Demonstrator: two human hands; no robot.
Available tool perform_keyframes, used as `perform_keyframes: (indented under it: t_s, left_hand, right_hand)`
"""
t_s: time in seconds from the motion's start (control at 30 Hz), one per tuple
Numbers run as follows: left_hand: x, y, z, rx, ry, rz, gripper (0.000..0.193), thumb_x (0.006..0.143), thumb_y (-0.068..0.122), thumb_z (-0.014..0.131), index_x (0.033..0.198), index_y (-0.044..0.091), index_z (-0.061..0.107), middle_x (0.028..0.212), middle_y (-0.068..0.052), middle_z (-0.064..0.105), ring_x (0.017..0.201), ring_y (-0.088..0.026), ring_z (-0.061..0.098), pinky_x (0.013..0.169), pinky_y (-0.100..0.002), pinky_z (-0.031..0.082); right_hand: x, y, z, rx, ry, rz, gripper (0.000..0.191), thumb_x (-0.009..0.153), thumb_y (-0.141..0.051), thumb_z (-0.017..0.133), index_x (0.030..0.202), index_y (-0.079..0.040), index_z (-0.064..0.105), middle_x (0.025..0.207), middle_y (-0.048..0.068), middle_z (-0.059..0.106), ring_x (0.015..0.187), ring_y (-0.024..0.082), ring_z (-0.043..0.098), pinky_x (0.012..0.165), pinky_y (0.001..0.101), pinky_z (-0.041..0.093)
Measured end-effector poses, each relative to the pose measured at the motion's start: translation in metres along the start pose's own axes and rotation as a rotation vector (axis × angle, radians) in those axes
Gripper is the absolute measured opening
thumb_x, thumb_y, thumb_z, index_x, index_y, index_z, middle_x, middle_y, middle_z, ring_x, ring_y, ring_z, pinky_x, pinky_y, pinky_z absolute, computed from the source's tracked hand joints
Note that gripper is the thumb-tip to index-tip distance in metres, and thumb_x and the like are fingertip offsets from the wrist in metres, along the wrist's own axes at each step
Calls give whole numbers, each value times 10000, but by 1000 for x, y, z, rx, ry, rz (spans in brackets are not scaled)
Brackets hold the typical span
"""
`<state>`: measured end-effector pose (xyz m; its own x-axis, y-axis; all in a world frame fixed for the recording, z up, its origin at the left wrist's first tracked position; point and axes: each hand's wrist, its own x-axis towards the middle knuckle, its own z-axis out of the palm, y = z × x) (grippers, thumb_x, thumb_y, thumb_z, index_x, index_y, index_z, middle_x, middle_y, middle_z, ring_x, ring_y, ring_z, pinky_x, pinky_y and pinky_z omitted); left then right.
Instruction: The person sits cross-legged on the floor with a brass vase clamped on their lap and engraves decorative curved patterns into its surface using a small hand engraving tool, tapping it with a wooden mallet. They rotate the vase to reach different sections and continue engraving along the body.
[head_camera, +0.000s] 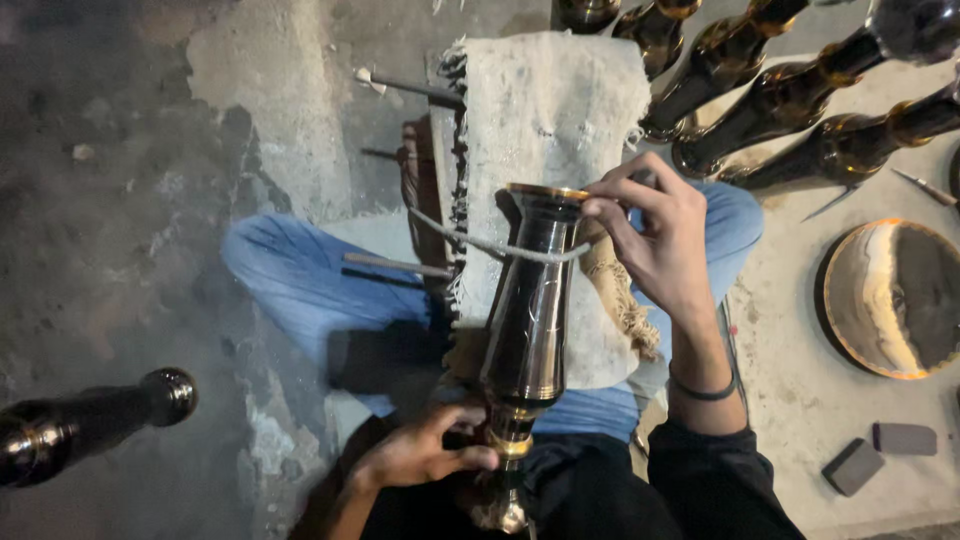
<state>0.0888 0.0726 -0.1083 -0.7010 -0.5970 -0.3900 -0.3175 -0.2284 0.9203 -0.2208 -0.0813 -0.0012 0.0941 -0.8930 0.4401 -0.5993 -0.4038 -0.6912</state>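
Left hand (425, 455) grips vase (530, 310) base; right hand (655, 235) pinches rim; more vases (790, 95), brass plate (890, 295) right.

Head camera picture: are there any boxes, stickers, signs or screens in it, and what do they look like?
None show: no package, label, sign or screen.
Dark metal vase: across the lap, tall, flared, gold rim, plain.
Left hand: grips the vase's narrow foot.
Right hand: at the vase's rim.
Two grey blocks: floor at right, rectangular, unmarked.
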Motion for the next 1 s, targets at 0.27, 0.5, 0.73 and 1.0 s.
perform_keyframes:
  t_s: [0.27, 0.5, 0.73, 1.0]
  left_hand:
    - [-9, 47, 9, -333, 42, 217, 553, 937, 327, 749, 1376, 26, 597, 1314, -127, 689, 1255, -211, 653, 1113, -393, 493]
    - [12, 91, 4, -130, 282, 84, 459, 912, 300, 730, 1278, 35, 651, 1050, -82, 787, 980, -217, 738, 899, -369, 574]
    - [11, 93, 8, -78, 298, 123, 517, 887, 332, 746, 1288, 37, 606, 1073, -88, 788, 1022, -208, 756, 918, -347, 572]
    - [18, 87, 3, -174, 215, 145, 551, 903, 356, 749, 1313, 31, 575, 1144, -123, 791, 1091, -219, 758, 966, -348, 583]
  right_hand:
    - [13, 21, 9, 14, 125, -23, 59, 995, -42, 777, 1053, -30, 771, 921, 64, 604, 827, 135, 618, 720, 287, 484]
    - [56, 25, -5, 4, 21, 12, 94, 975, -87, 792, 1037, -16, 791, 854, 80, 584, 692, 155, 522, 603, 312, 385]
    - [72, 48, -28, -90, -166, -40, 215, 1108, -231, 675, 1131, -54, 794, 850, 113, 568, 722, 198, 540, 643, 370, 411]
    - [164, 74, 30, -435, -362, -242, 557, 1139, -514, 526, 1050, -33, 792, 926, 215, 686, 909, 388, 675, 801, 506, 516]
